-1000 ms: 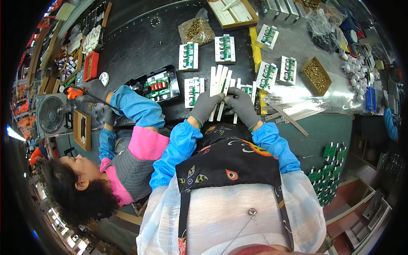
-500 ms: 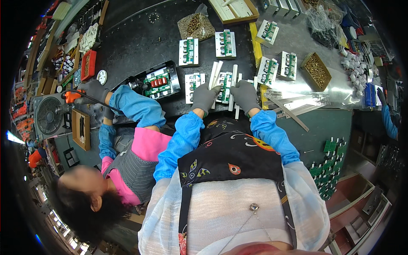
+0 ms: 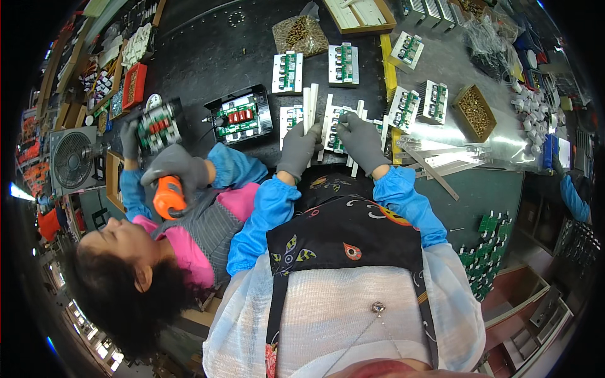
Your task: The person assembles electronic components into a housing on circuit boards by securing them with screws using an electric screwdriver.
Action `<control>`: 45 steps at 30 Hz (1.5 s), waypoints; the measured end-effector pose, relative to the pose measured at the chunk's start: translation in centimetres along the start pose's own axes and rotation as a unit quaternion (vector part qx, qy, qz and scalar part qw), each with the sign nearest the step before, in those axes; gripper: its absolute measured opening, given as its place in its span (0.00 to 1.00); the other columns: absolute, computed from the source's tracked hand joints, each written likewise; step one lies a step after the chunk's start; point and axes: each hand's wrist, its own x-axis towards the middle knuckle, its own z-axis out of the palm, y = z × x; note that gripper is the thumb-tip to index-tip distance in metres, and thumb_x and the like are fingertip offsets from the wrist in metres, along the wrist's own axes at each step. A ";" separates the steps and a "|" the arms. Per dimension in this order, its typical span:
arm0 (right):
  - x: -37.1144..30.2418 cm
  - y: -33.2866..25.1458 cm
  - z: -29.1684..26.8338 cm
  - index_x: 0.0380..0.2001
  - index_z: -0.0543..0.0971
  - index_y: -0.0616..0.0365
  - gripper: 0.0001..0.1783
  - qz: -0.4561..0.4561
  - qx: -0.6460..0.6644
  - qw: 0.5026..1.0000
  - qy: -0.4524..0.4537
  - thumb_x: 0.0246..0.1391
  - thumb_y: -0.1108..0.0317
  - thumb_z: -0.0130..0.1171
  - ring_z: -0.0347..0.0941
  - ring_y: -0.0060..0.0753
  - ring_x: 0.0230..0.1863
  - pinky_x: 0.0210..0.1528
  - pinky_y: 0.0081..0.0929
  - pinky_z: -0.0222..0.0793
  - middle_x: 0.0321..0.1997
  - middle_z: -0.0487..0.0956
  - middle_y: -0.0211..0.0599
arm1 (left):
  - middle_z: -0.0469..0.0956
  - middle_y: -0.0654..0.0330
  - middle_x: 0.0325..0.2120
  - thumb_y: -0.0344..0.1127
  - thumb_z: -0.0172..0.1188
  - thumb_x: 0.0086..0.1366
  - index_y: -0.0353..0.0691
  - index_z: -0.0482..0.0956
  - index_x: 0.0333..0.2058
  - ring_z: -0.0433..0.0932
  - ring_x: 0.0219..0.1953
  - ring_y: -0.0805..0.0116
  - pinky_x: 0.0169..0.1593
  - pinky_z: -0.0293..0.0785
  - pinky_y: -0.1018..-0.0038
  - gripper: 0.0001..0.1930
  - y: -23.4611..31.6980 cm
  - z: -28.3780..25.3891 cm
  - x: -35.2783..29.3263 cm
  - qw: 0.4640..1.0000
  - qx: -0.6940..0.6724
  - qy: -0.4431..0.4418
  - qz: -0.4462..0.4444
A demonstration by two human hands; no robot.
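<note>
My left hand [image 3: 300, 148], in a grey glove, is closed round a pair of white strips [image 3: 311, 104] that stick up past its fingers. Just to its right lies a green circuit board on a pale metal block [image 3: 335, 129], with more white strips [image 3: 327, 120] along it. Over that board's right side, my right hand [image 3: 363, 143], also gloved, has its thumb and fingertips drawn together; whatever sits between them is too small to make out. Another board on a block [image 3: 288, 118] is partly covered by my left hand.
Beyond my hands are two board-and-block units [image 3: 287, 72]. Yellow tape [image 3: 389, 69] divides the table. At right lie a box of brass-coloured parts [image 3: 474, 113] and metal bars [image 3: 435, 157]. On my left, a co-worker holds an orange tool [image 3: 169, 196] near a black housing [image 3: 241, 116].
The strips in my left hand have swung from slanted to nearly upright. My right hand's fingertips have come in over the board. The co-worker has lifted a second housing and drawn the orange tool closer.
</note>
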 end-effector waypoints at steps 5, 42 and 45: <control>0.6 -2.4 0.4 0.43 0.74 0.63 0.21 0.042 0.246 0.957 -0.150 0.53 0.57 0.55 0.74 0.31 0.25 0.25 0.26 0.69 0.27 0.78 0.41 | 0.77 0.54 0.35 0.33 0.51 0.64 0.31 0.71 0.46 0.79 0.34 0.68 0.37 0.77 0.76 0.14 -1.3 -2.2 -0.8 0.988 -0.070 -0.131 -0.043; 5.9 -3.5 7.1 0.24 0.78 0.70 0.12 0.137 0.099 0.965 -0.203 0.47 0.71 0.49 0.77 0.44 0.19 0.26 0.33 0.76 0.18 0.78 0.51 | 0.78 0.51 0.26 0.46 0.48 0.63 0.49 0.77 0.41 0.77 0.31 0.51 0.33 0.69 0.56 0.14 -5.7 -3.3 2.1 0.868 0.369 0.321 0.087; 5.4 -3.5 7.0 0.29 0.75 0.70 0.11 0.087 0.063 0.975 -0.196 0.52 0.72 0.47 0.77 0.39 0.16 0.14 0.30 0.72 0.18 0.77 0.48 | 0.77 0.50 0.25 0.43 0.47 0.64 0.51 0.74 0.46 0.77 0.29 0.51 0.31 0.69 0.56 0.14 -5.8 -2.9 2.6 0.852 0.396 0.328 0.097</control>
